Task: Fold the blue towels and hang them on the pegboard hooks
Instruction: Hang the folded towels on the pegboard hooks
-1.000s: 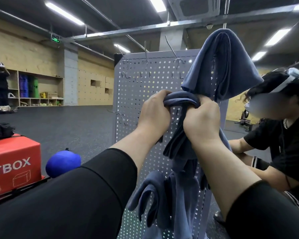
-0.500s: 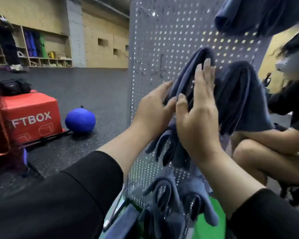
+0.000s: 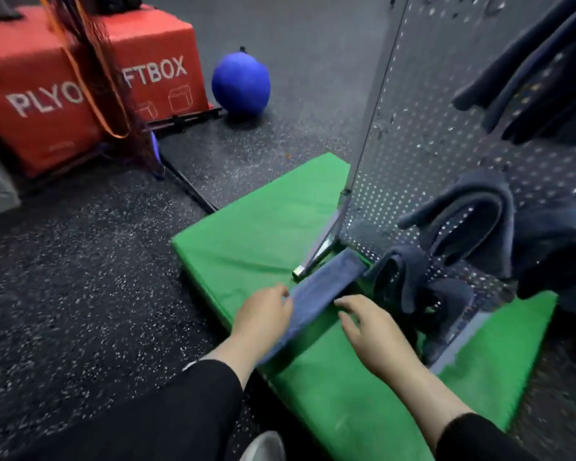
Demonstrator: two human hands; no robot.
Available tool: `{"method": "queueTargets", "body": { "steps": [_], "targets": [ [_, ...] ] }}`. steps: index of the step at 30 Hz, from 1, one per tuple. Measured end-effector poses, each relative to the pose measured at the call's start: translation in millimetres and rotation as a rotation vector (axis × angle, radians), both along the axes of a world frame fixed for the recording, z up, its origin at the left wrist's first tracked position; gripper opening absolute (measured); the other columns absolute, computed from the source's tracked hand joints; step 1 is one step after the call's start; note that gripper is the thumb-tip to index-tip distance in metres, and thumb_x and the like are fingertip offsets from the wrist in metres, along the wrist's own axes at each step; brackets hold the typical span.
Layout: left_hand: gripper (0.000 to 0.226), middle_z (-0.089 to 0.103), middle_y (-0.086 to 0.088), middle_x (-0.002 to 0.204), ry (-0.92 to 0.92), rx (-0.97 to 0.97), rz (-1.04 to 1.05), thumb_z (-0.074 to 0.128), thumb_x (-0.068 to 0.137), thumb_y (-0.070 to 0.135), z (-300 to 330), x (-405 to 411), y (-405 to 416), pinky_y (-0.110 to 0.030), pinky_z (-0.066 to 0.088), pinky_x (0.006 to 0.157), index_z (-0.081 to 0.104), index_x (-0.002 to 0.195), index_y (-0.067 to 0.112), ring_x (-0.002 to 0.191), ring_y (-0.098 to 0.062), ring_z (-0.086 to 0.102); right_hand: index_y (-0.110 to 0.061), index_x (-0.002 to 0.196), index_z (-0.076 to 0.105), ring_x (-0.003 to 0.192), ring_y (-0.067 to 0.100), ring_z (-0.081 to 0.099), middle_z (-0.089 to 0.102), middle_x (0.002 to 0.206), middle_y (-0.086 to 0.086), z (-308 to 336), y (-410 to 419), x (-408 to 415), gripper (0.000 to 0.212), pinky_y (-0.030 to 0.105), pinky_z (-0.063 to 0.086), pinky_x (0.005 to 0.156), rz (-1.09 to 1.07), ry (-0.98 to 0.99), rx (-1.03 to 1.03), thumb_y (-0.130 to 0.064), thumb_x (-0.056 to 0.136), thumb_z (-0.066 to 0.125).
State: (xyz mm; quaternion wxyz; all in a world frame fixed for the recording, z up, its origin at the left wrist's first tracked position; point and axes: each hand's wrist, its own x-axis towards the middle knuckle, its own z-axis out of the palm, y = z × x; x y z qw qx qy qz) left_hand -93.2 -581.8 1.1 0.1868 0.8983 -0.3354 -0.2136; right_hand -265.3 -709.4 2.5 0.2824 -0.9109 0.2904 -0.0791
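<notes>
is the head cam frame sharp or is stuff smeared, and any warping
Head view: motion blur smears most of it, worst on the blue ball, the hanging towels and both hands, left hand and right hand. Wide-angle warping makes the pegboard lean. Lighting is even, with no harsh glare; the box lettering stays readable.

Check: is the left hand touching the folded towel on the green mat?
Touching. The head view shows the left hand lying against the folded towel's left edge, no mat visible between them.
</notes>
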Motion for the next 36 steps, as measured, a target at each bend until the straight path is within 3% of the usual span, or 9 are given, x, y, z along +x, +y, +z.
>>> {"method": "queueTargets", "body": {
  "steps": [4,9,17,23,26,28,32,34,36],
  "targets": [
    [0.026,0.068,-0.012,0.117,-0.088,0.127,-0.092,0.049,0.098,0.032,-57,14,2,-0.04,0.05,0.085,0.063,0.113,0.017,0.108,-0.036,0.062,-0.022,0.156,0.033,0.151,0.013,0.025,0.029,0.164,-0.004,-63,-9,7,0.058,0.027,0.018,0.123,0.103,0.306,0.058,-0.025,0.102,0.052],
    [0.032,0.062,-0.007,0.121,-0.203,0.102,-0.137,0.052,0.098,0.04,-89,14,-38,-0.041,0.043,0.094,0.06,0.122,0.02,0.116,-0.032,0.057,-0.025,0.16,0.02,0.156,0.017,0.004,0.005,0.17,-0.007,-103,-23,37,0.062,0.044,0.032,0.116,0.128,0.414,-0.031,-0.025,0.104,0.045],
    [0.029,0.063,-0.009,0.119,-0.171,0.125,-0.093,0.06,0.095,0.039,-115,24,-64,-0.042,0.041,0.093,0.062,0.115,0.018,0.115,-0.034,0.057,-0.029,0.16,0.014,0.156,0.017,-0.002,-0.004,0.169,-0.012,-131,-26,41,0.066,0.048,0.025,0.12,0.137,0.458,-0.039,-0.023,0.103,0.045],
    [0.014,0.063,-0.01,0.084,0.162,-0.084,0.006,0.066,0.083,0.024,-101,31,-78,-0.033,0.035,0.064,0.054,0.085,0.018,0.085,-0.034,0.06,-0.031,0.16,0.014,0.157,0.016,-0.004,-0.002,0.169,-0.012,-121,-23,44,0.073,0.048,0.017,0.123,0.057,0.37,-0.068,-0.028,0.099,0.053],
    [0.011,0.058,0.0,0.073,0.382,-0.237,0.022,0.065,0.075,0.023,-81,33,-79,-0.025,0.036,0.055,0.059,0.081,0.016,0.069,-0.019,0.049,-0.03,0.161,0.008,0.156,0.015,-0.01,-0.01,0.169,-0.011,-107,-25,44,0.086,0.048,0.014,0.123,0.001,0.317,-0.067,-0.026,0.094,0.061],
    [0.023,0.057,0.002,0.071,0.562,-0.324,0.042,0.061,0.063,0.028,-62,34,-78,-0.021,0.04,0.06,0.062,0.08,0.012,0.067,-0.014,0.048,-0.031,0.161,0.004,0.153,0.009,-0.015,-0.013,0.168,-0.01,-98,-28,45,0.096,0.046,0.014,0.124,-0.044,0.274,-0.069,-0.018,0.088,0.064],
    [0.022,0.065,-0.011,0.082,0.973,-0.424,0.048,0.066,0.065,0.015,-28,38,-77,-0.036,0.047,0.076,0.066,0.086,0.012,0.078,-0.022,0.06,-0.025,0.157,0.031,0.153,0.008,0.007,0.015,0.167,-0.006,-87,-39,50,0.089,0.042,0.024,0.121,-0.186,-0.083,-0.075,0.008,0.079,0.058],
    [0.012,0.065,-0.013,0.082,1.067,-0.441,0.016,0.064,0.076,0.007,-14,42,-77,-0.032,0.049,0.072,0.064,0.087,0.013,0.075,-0.023,0.061,-0.02,0.147,0.049,0.148,0.013,0.032,0.038,0.158,-0.009,-77,-42,52,0.066,0.036,0.029,0.119,-0.246,-0.266,-0.01,0.002,0.085,0.054],
    [0.012,0.067,-0.01,0.079,1.135,-0.464,-0.006,0.063,0.082,0.004,-5,46,-77,-0.029,0.051,0.065,0.066,0.083,0.015,0.07,-0.022,0.062,-0.018,0.133,0.061,0.126,0.01,0.053,0.058,0.135,-0.014,-61,-42,53,0.051,0.03,0.041,0.108,-0.285,-0.352,0.104,-0.014,0.084,0.05]
  ]
}}
